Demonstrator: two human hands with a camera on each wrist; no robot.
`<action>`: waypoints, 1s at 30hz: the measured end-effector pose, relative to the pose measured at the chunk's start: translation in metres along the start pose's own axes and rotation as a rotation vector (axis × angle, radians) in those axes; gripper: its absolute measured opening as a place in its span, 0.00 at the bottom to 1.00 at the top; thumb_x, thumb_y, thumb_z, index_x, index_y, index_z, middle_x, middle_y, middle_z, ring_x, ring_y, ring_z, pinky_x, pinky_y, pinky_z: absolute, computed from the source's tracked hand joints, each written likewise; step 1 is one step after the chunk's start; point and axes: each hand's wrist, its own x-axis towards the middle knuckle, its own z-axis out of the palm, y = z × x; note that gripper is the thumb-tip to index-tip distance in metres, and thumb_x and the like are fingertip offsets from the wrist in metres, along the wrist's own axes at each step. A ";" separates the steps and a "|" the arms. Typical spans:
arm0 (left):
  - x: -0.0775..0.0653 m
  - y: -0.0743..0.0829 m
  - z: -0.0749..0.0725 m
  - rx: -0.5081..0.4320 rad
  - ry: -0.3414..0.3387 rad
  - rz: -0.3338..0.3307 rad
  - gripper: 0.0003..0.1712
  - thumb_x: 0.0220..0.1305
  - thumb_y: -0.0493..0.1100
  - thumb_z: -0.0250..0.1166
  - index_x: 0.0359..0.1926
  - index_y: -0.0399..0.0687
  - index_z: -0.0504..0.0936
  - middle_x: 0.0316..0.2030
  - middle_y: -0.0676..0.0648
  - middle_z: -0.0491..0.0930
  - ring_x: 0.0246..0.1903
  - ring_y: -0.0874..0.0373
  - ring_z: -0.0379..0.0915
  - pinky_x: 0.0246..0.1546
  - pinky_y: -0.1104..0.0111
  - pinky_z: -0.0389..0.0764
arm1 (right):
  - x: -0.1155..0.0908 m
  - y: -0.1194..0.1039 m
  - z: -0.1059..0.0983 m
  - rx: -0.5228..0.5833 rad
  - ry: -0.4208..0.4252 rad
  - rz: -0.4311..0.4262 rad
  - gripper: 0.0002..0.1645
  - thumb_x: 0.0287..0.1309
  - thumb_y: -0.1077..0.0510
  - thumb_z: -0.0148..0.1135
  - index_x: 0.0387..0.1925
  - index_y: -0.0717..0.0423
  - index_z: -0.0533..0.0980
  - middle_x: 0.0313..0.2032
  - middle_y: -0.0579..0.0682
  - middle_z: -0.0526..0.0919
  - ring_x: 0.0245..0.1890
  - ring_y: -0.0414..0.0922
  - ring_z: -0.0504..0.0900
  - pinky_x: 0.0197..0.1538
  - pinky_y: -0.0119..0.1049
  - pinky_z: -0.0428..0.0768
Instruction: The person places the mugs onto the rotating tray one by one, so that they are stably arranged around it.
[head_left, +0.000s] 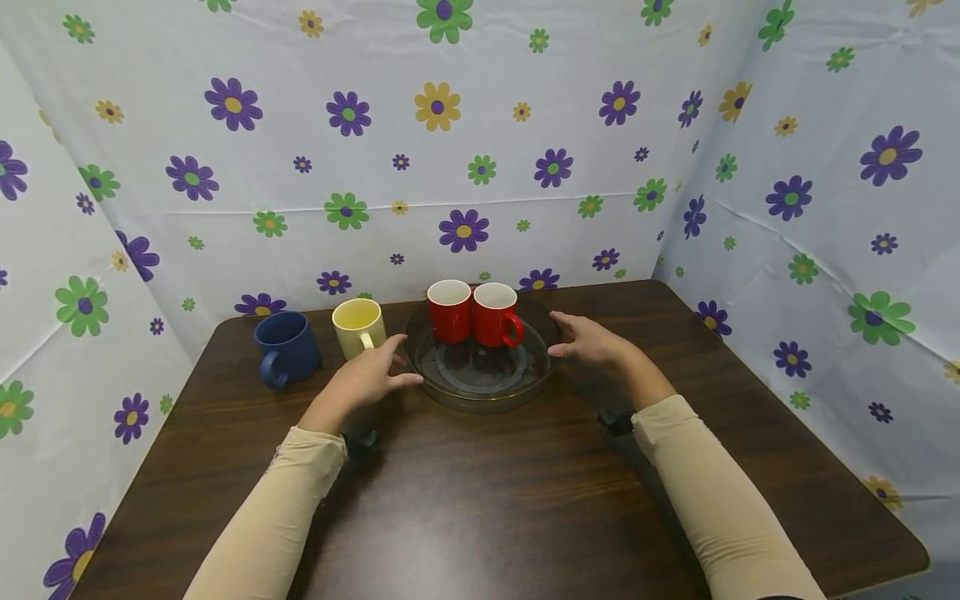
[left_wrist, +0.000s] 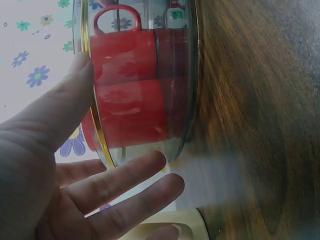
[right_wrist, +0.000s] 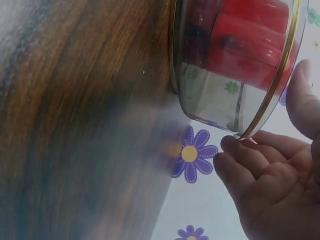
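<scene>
A clear glass bowl (head_left: 480, 379) with a gold rim stands toward the back of the table. Inside it are two red mugs, one on the left (head_left: 450, 321) and one on the right (head_left: 492, 325), both upright with white insides. My left hand (head_left: 363, 379) is at the bowl's left side, fingers spread and thumb overlapping the rim in the left wrist view. On the opposite side, my right hand (head_left: 596, 342) has its fingertips right at the rim, its thumb apart from the fingers. Beside my left hand is a yellow mug (head_left: 351, 321).
A blue mug (head_left: 291, 348) stands farther left, its handle toward me. The dark wood table (head_left: 480, 492) spreads out in front of the bowl. A white cloth with flowers (head_left: 495, 158) hangs behind the table and along both sides.
</scene>
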 end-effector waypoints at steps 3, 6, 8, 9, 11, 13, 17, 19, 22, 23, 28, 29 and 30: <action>-0.001 0.000 -0.001 -0.003 -0.005 0.010 0.50 0.66 0.58 0.68 0.76 0.36 0.56 0.59 0.34 0.80 0.59 0.38 0.76 0.62 0.42 0.72 | 0.001 0.000 0.000 -0.046 -0.019 -0.017 0.51 0.69 0.59 0.64 0.78 0.70 0.43 0.78 0.68 0.45 0.76 0.65 0.51 0.75 0.56 0.55; -0.002 -0.001 -0.003 -0.002 0.002 0.012 0.48 0.67 0.58 0.68 0.75 0.37 0.59 0.58 0.35 0.81 0.59 0.39 0.77 0.61 0.42 0.73 | 0.002 -0.001 0.000 -0.080 -0.017 -0.015 0.51 0.69 0.59 0.64 0.78 0.71 0.44 0.77 0.69 0.46 0.75 0.65 0.54 0.74 0.57 0.57; -0.003 -0.002 -0.005 0.009 0.020 0.006 0.43 0.67 0.57 0.67 0.73 0.38 0.64 0.56 0.37 0.82 0.57 0.40 0.79 0.60 0.43 0.74 | 0.003 -0.001 -0.001 -0.089 -0.015 -0.010 0.50 0.69 0.59 0.64 0.78 0.71 0.44 0.77 0.70 0.47 0.75 0.65 0.55 0.74 0.56 0.58; -0.004 -0.003 -0.006 0.021 0.033 0.001 0.41 0.68 0.57 0.67 0.71 0.39 0.67 0.55 0.38 0.83 0.56 0.41 0.79 0.59 0.43 0.75 | 0.003 -0.001 -0.001 -0.092 -0.016 -0.010 0.50 0.69 0.59 0.63 0.78 0.71 0.44 0.77 0.70 0.47 0.75 0.65 0.55 0.74 0.56 0.58; -0.005 -0.004 -0.009 0.056 0.073 -0.014 0.34 0.69 0.57 0.66 0.66 0.40 0.74 0.51 0.40 0.85 0.52 0.43 0.82 0.54 0.45 0.79 | 0.003 -0.002 -0.002 -0.094 -0.017 -0.013 0.50 0.69 0.60 0.63 0.77 0.72 0.44 0.77 0.70 0.47 0.75 0.65 0.55 0.73 0.56 0.59; -0.008 -0.004 -0.012 0.087 0.133 -0.048 0.26 0.70 0.56 0.65 0.58 0.41 0.81 0.46 0.42 0.87 0.45 0.45 0.83 0.47 0.47 0.82 | 0.004 -0.002 -0.002 -0.090 -0.018 -0.016 0.49 0.69 0.60 0.62 0.77 0.72 0.44 0.77 0.70 0.47 0.75 0.65 0.55 0.73 0.55 0.59; -0.013 -0.006 -0.014 0.113 0.322 -0.192 0.21 0.71 0.56 0.64 0.38 0.41 0.86 0.30 0.44 0.85 0.29 0.48 0.79 0.28 0.56 0.79 | 0.003 -0.003 -0.003 -0.068 -0.023 -0.014 0.50 0.69 0.60 0.62 0.77 0.72 0.43 0.77 0.70 0.46 0.75 0.64 0.54 0.73 0.55 0.60; -0.015 -0.006 -0.015 0.108 0.402 -0.270 0.23 0.71 0.56 0.63 0.31 0.41 0.84 0.24 0.43 0.81 0.24 0.49 0.74 0.22 0.59 0.73 | 0.002 -0.003 -0.003 -0.057 -0.024 -0.013 0.50 0.69 0.60 0.63 0.77 0.72 0.43 0.77 0.70 0.45 0.75 0.64 0.54 0.73 0.55 0.59; -0.014 -0.007 -0.013 0.101 0.453 -0.339 0.26 0.70 0.59 0.63 0.26 0.42 0.81 0.22 0.43 0.79 0.22 0.48 0.72 0.19 0.60 0.70 | 0.002 -0.002 -0.003 -0.064 -0.022 -0.018 0.50 0.69 0.59 0.63 0.77 0.72 0.43 0.77 0.70 0.46 0.75 0.64 0.55 0.73 0.55 0.60; -0.013 -0.007 -0.012 0.105 0.456 -0.345 0.27 0.70 0.60 0.63 0.26 0.42 0.81 0.22 0.43 0.79 0.22 0.48 0.72 0.19 0.60 0.70 | 0.002 -0.002 -0.004 -0.068 -0.021 -0.019 0.50 0.68 0.59 0.63 0.77 0.72 0.43 0.77 0.70 0.46 0.75 0.64 0.55 0.73 0.55 0.60; -0.004 -0.010 -0.005 0.158 0.453 -0.375 0.29 0.69 0.60 0.65 0.25 0.38 0.80 0.24 0.38 0.81 0.24 0.42 0.78 0.19 0.54 0.75 | 0.002 0.000 -0.004 -0.063 -0.020 -0.029 0.52 0.68 0.57 0.64 0.77 0.74 0.44 0.76 0.70 0.47 0.74 0.64 0.56 0.73 0.55 0.61; -0.003 -0.011 -0.003 0.169 0.457 -0.381 0.29 0.69 0.59 0.65 0.24 0.37 0.80 0.24 0.37 0.81 0.25 0.41 0.79 0.19 0.53 0.75 | 0.003 0.000 -0.004 -0.055 -0.021 -0.030 0.52 0.68 0.57 0.64 0.77 0.74 0.43 0.76 0.70 0.47 0.75 0.64 0.56 0.73 0.55 0.61; -0.001 -0.012 -0.002 0.176 0.465 -0.388 0.28 0.69 0.58 0.65 0.24 0.36 0.80 0.25 0.36 0.81 0.26 0.39 0.80 0.20 0.52 0.76 | 0.003 0.000 -0.003 -0.048 -0.022 -0.030 0.52 0.68 0.57 0.64 0.77 0.73 0.43 0.76 0.70 0.47 0.75 0.64 0.56 0.73 0.55 0.61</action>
